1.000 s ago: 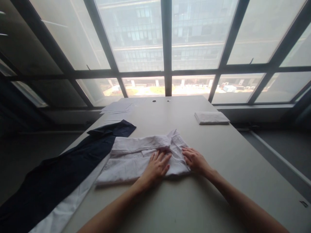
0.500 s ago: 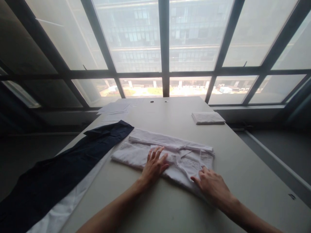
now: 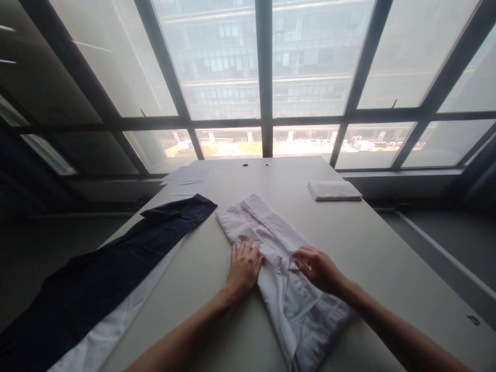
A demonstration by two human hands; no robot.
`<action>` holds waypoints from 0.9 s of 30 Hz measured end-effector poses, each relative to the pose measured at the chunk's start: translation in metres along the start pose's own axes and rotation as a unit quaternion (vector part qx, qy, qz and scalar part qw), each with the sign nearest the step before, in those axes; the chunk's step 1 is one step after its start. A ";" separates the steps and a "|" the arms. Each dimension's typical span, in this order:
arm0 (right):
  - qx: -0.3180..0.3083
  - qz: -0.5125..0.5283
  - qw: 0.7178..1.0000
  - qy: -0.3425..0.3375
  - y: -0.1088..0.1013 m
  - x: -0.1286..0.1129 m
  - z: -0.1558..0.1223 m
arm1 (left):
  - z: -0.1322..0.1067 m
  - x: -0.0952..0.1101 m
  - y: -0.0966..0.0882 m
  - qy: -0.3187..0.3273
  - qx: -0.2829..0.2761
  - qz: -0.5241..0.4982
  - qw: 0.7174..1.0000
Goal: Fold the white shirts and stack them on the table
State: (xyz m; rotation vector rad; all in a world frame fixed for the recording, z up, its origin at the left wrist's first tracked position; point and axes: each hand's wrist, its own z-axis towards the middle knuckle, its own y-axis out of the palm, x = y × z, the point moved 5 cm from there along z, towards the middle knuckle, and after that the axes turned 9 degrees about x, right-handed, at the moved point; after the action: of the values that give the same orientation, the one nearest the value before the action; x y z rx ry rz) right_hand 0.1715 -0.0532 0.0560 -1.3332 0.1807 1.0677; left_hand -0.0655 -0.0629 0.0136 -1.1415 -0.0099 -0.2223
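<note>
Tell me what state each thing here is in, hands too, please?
White garment: partly folded, wrinkled, lying aslant
Left hand: fingers spread, resting on the garment
Right hand: fingers bent, at the garment's right side; grip unclear
Dark cloth: spread long, far end folded over
Pale cloth: partly covered by the dark one
Small white cloth: neatly folded, flat
Papers: loose, overlapping

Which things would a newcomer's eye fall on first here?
The bright windows beyond the table stand out most. Next comes the dark cloth stretched along the table's left side. Then, front and centre, the rumpled white garment, with the left hand flat on it and the right hand at its right side.
</note>
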 end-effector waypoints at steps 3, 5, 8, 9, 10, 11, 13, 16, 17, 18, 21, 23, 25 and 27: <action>-0.003 -0.100 0.993 -0.069 -0.008 0.031 0.019 | 0.008 -0.011 0.009 0.027 -0.024 -0.028 0.999; -0.058 -0.145 0.986 -0.059 0.001 0.052 0.017 | 0.015 -0.020 0.013 0.048 -0.051 -0.054 0.996; -0.080 -0.196 0.977 0.002 0.020 0.067 0.000 | 0.023 -0.033 0.018 0.072 -0.086 -0.060 0.992; -0.073 -0.209 0.975 0.024 0.027 0.066 -0.007 | 0.026 -0.036 0.018 0.079 -0.087 -0.049 0.992; -0.064 -0.219 0.973 0.043 0.034 0.063 -0.013 | 0.029 -0.038 0.017 0.084 -0.086 -0.034 0.992; -0.056 -0.229 0.970 0.061 0.041 0.058 -0.020 | 0.033 -0.039 0.015 0.087 -0.085 -0.018 0.992; -0.040 -0.243 0.964 0.095 0.051 0.047 -0.029 | 0.044 -0.040 0.010 0.078 -0.093 0.006 0.993; -0.022 -0.257 0.957 0.130 0.058 0.033 -0.034 | 0.063 -0.032 0.003 0.041 -0.119 0.018 0.992; -0.013 -0.260 0.956 0.134 0.058 0.030 -0.032 | 0.069 -0.026 0.001 0.038 -0.120 0.014 0.992; -0.001 -0.263 0.956 0.132 0.057 0.027 -0.030 | 0.074 -0.019 0.000 0.042 -0.114 0.004 0.993; 0.050 -0.260 0.960 0.088 0.049 0.018 -0.016 | 0.077 0.008 0.003 0.077 -0.068 -0.046 0.994; 0.075 -0.243 0.966 0.052 0.045 0.012 -0.006 | 0.071 0.019 0.014 0.095 -0.056 -0.066 0.992; 0.083 -0.218 0.972 0.040 0.043 0.010 0.004 | 0.061 0.023 0.026 0.114 -0.065 -0.067 0.989; 0.086 -0.181 0.979 0.045 0.041 0.012 0.012 | 0.053 0.022 0.035 0.127 -0.073 -0.060 0.987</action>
State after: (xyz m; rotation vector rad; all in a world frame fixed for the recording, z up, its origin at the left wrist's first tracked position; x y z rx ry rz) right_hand 0.1432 -0.0426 0.0234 -1.2023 0.0889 0.6696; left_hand -0.0320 -0.0055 0.0071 -1.2533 0.1670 -0.4816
